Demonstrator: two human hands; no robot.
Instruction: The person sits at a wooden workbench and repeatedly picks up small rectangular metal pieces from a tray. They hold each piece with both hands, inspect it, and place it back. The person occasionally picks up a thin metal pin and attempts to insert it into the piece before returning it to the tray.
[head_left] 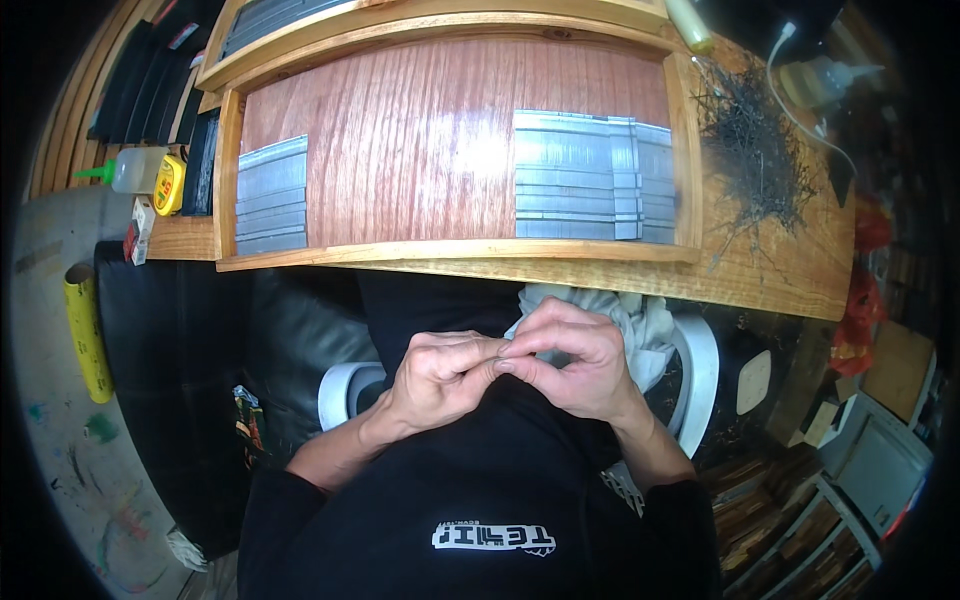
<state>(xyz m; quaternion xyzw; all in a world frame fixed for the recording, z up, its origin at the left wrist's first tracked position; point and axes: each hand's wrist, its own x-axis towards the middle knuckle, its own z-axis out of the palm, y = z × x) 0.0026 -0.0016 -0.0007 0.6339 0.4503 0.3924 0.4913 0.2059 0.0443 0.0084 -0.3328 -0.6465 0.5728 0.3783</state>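
Above my lap, close to my body, my two hands meet at the fingertips. My left hand (440,378) pinches with thumb and forefinger, its fingers curled. My right hand (575,362) also pinches, its thumb and fingertips touching those of the left. Whatever lies between the fingertips, if anything, is too small or hidden to make out. Beyond the hands, a shallow wooden tray (400,150) sits on the table. It bears a row of flat silver-grey strips (272,195) at its left end and a wider set of silver-grey strips (565,180) toward its right.
Right of the tray, a tangled heap of thin dark strands (755,150) lies on the wooden table (800,262). A second wooden tray (430,22) stands behind. At the left are a green-tipped bottle (138,170) and a yellow container (170,185). A white cloth (650,325) lies under the table's edge.
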